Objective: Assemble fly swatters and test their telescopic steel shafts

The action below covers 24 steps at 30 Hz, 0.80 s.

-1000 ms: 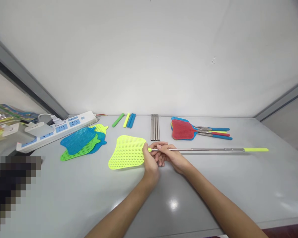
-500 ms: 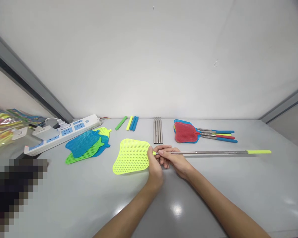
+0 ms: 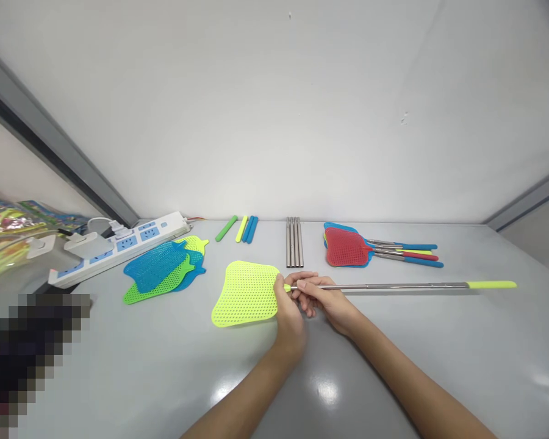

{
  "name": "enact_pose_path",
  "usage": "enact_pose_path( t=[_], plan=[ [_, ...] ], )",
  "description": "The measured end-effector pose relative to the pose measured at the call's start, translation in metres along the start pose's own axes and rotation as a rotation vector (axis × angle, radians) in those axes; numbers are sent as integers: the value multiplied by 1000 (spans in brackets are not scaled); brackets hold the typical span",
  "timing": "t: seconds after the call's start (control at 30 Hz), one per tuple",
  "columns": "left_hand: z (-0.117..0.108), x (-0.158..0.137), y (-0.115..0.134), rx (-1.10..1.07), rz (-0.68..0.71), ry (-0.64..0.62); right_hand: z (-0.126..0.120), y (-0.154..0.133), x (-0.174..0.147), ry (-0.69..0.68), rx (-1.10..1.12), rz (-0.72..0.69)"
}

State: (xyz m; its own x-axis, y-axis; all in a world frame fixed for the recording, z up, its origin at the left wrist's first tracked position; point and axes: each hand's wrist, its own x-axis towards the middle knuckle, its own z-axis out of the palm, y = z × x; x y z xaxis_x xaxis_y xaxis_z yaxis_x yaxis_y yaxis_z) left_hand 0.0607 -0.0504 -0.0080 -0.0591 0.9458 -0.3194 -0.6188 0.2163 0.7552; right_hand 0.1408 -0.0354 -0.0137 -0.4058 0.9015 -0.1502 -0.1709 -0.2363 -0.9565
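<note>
A yellow fly swatter [image 3: 247, 294] with an extended metal rod and a yellow grip [image 3: 491, 285] lies across both hands, its perforated head to the left. My left hand [image 3: 290, 311] is closed on the neck, where head and rod meet, with the thumb on top. Just to its right, my right hand [image 3: 329, 302] pinches the metal rod [image 3: 384, 286] between thumb and fingers. Behind the hands, several loose metal rods [image 3: 294, 244] lie side by side. Fingers partly hide the joint between head and rod.
Blue, green and yellow swatter heads [image 3: 155, 268] overlap at left beside a white power strip [image 3: 132, 244]. Green, yellow and blue grips [image 3: 226, 228] lie by the wall. Swatters with handles [image 3: 348, 247] are stacked at right. Plastic packets [image 3: 9, 225] sit far left.
The view has shifted slightly, so everything appears a little further right. The swatter's grip end reaches further right. Both hands keep their hold on the swatter.
</note>
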Motion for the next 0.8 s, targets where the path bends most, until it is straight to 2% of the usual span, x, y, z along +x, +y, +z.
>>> enact_pose_path(
  t=[0.67,0.8],
  plan=[
    [-3,1,-4,-67,74,3,-2,-3,-1,-38,54,19],
    [-4,3,-2,-51,125,50,-3,-1,1,53,149,-10]
  ],
)
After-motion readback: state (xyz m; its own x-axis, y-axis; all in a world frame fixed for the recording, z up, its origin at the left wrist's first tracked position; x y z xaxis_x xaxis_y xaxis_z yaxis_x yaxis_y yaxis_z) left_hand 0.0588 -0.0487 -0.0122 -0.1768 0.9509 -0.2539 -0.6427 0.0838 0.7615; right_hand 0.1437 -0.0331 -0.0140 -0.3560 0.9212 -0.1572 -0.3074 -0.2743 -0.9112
